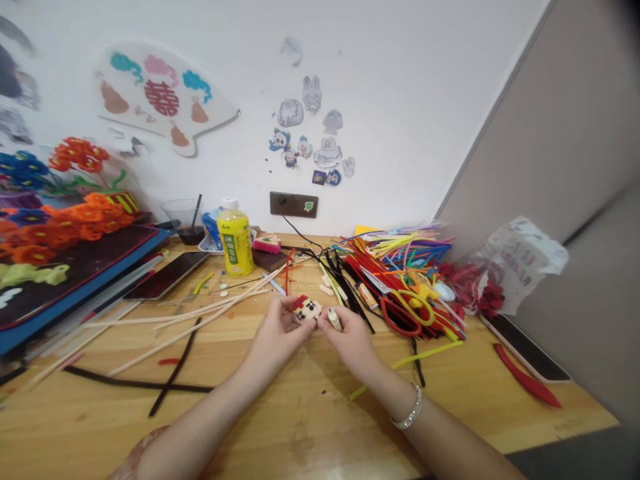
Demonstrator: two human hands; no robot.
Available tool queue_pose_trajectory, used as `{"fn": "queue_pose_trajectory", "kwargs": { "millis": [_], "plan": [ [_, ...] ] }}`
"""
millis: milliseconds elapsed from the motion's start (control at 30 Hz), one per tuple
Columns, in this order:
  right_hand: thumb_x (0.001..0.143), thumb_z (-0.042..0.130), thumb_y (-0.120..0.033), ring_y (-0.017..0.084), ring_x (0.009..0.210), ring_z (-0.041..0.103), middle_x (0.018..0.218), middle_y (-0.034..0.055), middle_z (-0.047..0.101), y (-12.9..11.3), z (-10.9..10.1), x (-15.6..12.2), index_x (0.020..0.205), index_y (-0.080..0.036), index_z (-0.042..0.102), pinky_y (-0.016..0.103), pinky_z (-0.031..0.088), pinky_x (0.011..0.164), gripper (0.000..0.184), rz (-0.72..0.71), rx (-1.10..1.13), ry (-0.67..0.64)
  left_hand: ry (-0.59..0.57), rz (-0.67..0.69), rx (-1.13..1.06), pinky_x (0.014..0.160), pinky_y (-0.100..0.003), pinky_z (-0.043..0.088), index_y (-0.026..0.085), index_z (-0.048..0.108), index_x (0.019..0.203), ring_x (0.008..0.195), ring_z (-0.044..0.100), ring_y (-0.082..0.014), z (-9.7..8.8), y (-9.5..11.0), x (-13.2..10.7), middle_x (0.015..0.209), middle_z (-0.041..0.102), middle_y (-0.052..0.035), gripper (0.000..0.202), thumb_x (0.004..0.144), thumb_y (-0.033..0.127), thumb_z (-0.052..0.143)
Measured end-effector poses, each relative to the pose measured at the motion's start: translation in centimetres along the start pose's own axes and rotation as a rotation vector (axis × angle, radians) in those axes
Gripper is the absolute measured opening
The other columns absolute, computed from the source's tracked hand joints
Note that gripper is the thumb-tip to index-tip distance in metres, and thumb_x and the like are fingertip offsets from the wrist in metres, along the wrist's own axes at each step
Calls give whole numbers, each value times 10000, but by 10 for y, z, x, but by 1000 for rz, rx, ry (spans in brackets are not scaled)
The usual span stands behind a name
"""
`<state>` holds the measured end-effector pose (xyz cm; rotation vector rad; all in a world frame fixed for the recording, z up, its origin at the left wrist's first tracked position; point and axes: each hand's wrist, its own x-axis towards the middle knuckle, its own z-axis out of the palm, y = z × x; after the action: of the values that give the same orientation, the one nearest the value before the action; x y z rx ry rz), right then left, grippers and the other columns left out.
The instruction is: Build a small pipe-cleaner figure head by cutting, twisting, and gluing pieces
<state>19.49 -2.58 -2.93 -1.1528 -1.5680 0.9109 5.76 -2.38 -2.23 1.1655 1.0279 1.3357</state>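
At the middle of the wooden desk [300,427], above its surface, a cream figure head [309,311] with a red top and dark facial marks is held up in the left hand [280,328], fingers closed about it. Just beside it, at three o'clock, the right hand [351,333] pinches a small cream cylinder [334,320]; its exact kind cannot be determined.

Hazards, as judged:
- Too firm a left-hand squeeze could flatten the head or loosen its facial marks.
- A slack right-hand pinch could drop the cylinder among similar cream pieces [326,288] at one o'clock, where it might be mistaken for one.
- Scissors [376,281] lie at two o'clock from the head, blades exposed; a careless forward reach could meet them.
- A yellow fuzzy stem [431,353] passes beneath the right forearm; the bracelet [411,408] could snag it.
- A plastic cup [191,235] of dark liquid, at ten o'clock, appears uncovered; a knock could spill it towards the nearby tablet [167,275].
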Motion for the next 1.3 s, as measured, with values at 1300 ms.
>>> {"fn": "queue_pose_trajectory", "kwargs": {
  "millis": [1300],
  "plan": [
    [710, 555, -356, 159, 663, 554, 649, -1, 597, 3, 2, 4, 624, -180, 551, 281, 432, 687, 196, 47, 179, -156, -56, 173, 266, 682, -332, 531, 180, 451, 900, 779, 665, -202, -15, -10, 11, 873, 647, -57, 357, 636, 285, 668]
  ]
}}
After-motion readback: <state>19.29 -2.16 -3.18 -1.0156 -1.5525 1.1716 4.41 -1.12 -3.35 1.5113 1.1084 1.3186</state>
